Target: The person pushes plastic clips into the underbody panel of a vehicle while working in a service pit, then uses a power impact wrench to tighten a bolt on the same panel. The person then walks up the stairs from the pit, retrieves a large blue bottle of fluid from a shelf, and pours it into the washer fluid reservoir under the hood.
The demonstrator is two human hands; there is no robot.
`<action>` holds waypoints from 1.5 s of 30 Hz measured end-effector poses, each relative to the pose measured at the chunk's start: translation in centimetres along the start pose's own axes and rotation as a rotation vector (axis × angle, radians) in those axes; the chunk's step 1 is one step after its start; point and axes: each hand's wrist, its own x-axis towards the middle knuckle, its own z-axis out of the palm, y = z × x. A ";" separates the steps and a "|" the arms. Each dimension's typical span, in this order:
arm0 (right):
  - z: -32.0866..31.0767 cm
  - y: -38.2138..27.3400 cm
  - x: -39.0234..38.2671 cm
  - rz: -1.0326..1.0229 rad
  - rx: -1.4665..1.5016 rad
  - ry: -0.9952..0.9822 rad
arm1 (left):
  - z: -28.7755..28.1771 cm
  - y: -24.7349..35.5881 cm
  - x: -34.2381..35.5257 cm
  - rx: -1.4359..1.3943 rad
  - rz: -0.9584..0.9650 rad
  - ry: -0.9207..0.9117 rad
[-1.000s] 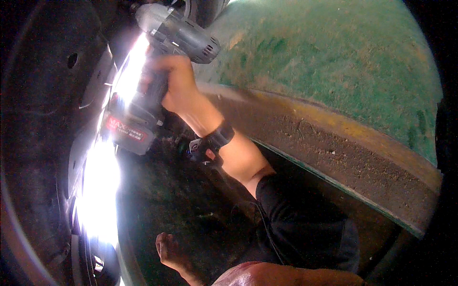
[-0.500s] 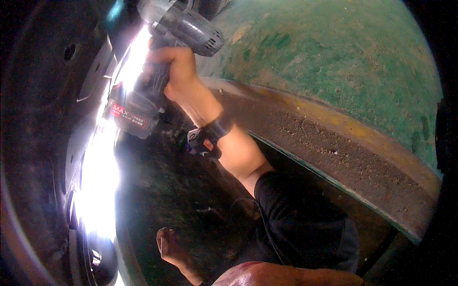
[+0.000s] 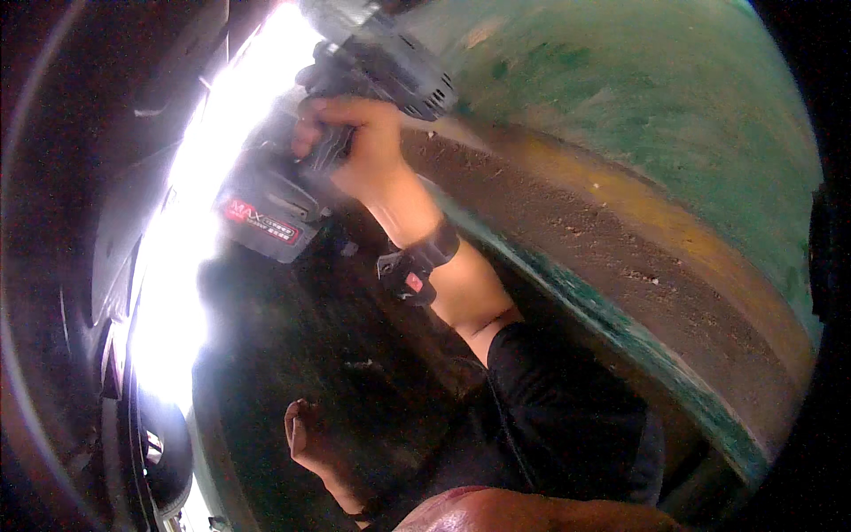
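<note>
1. The person's right hand [image 3: 377,142] is near the top, left of centre, its fingers [image 3: 310,133] clamped around the handle of a grey and black power tool [image 3: 386,66].
2. The tool's body is above the hand; its battery pack [image 3: 270,222], with a red label, is below and to the left.
3. A black wristband [image 3: 443,244] circles the right wrist.
4. The left hand [image 3: 306,434] is low in the dim area, seemingly curled; whether its fingers are together cannot be told.
5. White glare [image 3: 168,328] runs down the left.
6. A green surface [image 3: 674,106] with a brown, gritty edge [image 3: 576,222] spans the right.
</note>
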 end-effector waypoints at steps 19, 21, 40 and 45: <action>-8.8 10.5 4.8 0.182 0.090 0.196 | -0.7 -2.6 -0.9 0.040 -0.130 0.022; -9.2 11.3 6.4 0.241 0.185 0.267 | -1.1 -3.0 -0.5 -0.164 -0.282 0.112; -13.6 15.9 12.8 0.203 0.328 0.031 | 1.3 -10.0 3.8 0.111 -0.122 0.101; -14.1 17.5 14.3 0.128 0.260 0.021 | 1.7 -11.2 4.3 0.098 -0.167 0.111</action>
